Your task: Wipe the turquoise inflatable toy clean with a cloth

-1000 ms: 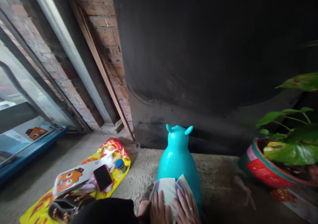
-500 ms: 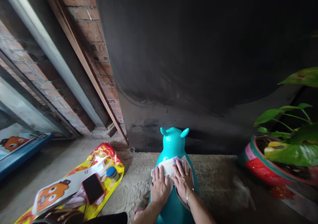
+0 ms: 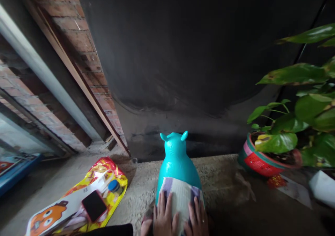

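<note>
A turquoise inflatable animal toy [image 3: 176, 162] with two small ears stands in front of me on the concrete floor. Across its back lies a white cloth with purple stripes [image 3: 180, 197]. Both my hands press flat on this cloth. My left hand [image 3: 164, 218] has its fingers stretched forward on the left part. On the right part rests my right hand [image 3: 196, 220], fingers spread, a ring on one of them. The wrists fall below the lower edge of the view.
A dark panel [image 3: 183, 54] rises behind the toy. To the right stands a potted plant [image 3: 264, 162] with broad leaves. On the left, a yellow and red plastic sheet [image 3: 112, 208] bears a phone [image 3: 94, 206], a blue-capped jar [image 3: 114, 186] and a white bag with an orange cartoon face [image 3: 48, 216].
My hands have slid back along the toy towards me with the cloth, baring its neck and upper back. The view has turned to the right, showing more of the plant.
</note>
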The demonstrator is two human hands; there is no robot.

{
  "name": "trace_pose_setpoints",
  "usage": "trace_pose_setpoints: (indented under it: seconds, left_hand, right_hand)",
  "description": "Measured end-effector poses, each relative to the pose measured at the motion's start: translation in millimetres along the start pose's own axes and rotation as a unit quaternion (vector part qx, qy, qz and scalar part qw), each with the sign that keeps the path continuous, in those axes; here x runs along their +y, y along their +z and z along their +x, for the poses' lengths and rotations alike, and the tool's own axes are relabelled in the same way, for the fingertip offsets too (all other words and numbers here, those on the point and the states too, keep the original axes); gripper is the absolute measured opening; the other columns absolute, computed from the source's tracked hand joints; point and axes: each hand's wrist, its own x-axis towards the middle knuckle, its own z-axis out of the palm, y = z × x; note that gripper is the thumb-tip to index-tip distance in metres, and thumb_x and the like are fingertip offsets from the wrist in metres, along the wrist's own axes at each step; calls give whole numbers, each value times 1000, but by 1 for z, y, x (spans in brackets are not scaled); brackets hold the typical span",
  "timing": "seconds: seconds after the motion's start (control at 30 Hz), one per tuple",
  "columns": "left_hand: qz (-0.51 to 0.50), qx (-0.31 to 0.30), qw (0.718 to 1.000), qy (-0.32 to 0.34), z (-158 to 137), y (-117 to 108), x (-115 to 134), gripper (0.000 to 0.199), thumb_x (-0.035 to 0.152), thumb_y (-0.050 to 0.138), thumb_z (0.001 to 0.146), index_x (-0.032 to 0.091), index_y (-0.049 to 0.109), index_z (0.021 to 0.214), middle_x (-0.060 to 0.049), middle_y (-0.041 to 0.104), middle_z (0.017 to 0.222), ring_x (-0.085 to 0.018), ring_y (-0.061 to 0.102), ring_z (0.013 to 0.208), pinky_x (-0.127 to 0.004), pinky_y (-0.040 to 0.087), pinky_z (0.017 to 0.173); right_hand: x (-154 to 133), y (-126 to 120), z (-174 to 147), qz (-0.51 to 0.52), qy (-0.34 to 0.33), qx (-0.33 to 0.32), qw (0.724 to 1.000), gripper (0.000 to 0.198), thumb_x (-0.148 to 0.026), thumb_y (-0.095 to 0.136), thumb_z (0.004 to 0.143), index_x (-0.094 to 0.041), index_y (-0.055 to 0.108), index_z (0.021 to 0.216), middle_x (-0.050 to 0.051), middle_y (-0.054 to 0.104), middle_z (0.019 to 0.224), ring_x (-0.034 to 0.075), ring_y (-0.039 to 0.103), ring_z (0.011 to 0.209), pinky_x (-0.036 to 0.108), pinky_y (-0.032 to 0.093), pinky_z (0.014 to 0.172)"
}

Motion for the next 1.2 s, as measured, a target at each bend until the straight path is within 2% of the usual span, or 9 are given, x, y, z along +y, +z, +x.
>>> trace_pose_setpoints:
  seconds: [0.17,0.27,0.37,0.53,0.7,0.8,0.93,1.07,1.2]
  left_hand:
    - [13,55,996,72,-7,5,-1,82,35,52,80,30,7,149,-8,13,159,-33,35,137,-53,39,103]
    - [6,50,995,83,4,12,-4,84,35,53,79,29,7,149,-7,4,159,-33,31,139,-49,41,102]
    - [8,28,997,75,21,20,-4,80,37,53,82,31,8,148,-7,7,160,-32,28,141,-50,41,104]
    - [34,-33,999,15,70,28,13,64,38,44,89,25,22,147,-14,16,158,-32,23,143,-53,38,107]
    - [34,-41,998,18,107,30,30,68,40,43,89,21,16,149,-16,-1,159,-35,9,145,-57,33,110]
    - [30,-53,998,28,111,29,32,70,40,43,90,22,11,149,-14,-10,158,-35,4,145,-57,30,111]
    - [26,-76,997,21,112,22,33,66,40,40,91,20,14,149,-15,-6,159,-34,3,145,-56,28,112]
    - [12,-118,992,46,113,8,35,65,43,43,90,22,22,147,-15,4,159,-34,4,145,-56,28,113]
    - [5,-134,981,138,97,-11,37,64,42,46,88,30,22,147,-11,6,159,-33,8,145,-56,28,112]
  right_hand:
    - [-16,8,-10,-13,135,50,989,52,-54,39,89,-28,53,132,13,55,131,39,48,123,59,44,91]
    - [-21,6,24,26,181,29,983,53,-52,33,92,-25,48,135,14,56,130,36,50,121,55,45,92]
    - [-17,3,76,37,236,-25,971,62,-52,20,93,-17,42,139,17,45,140,37,44,126,57,45,89]
    - [6,6,160,120,180,-105,971,64,-50,20,93,-14,31,145,12,29,151,34,29,137,55,39,99]
    - [33,22,199,171,130,-115,970,56,-47,21,95,-23,29,146,4,35,149,22,35,135,39,37,105]
    - [40,29,201,188,126,-109,968,55,-47,22,96,-25,29,146,2,35,150,19,36,135,35,36,107]
    - [39,34,183,187,158,-94,965,55,-47,24,96,-22,34,143,5,39,147,20,38,133,34,41,103]
    - [35,37,143,166,216,-74,959,56,-48,24,95,-20,40,140,9,44,143,21,49,125,34,50,91]
    - [30,32,85,134,273,-41,952,64,-56,17,95,-16,44,137,16,55,131,25,60,112,40,53,86]
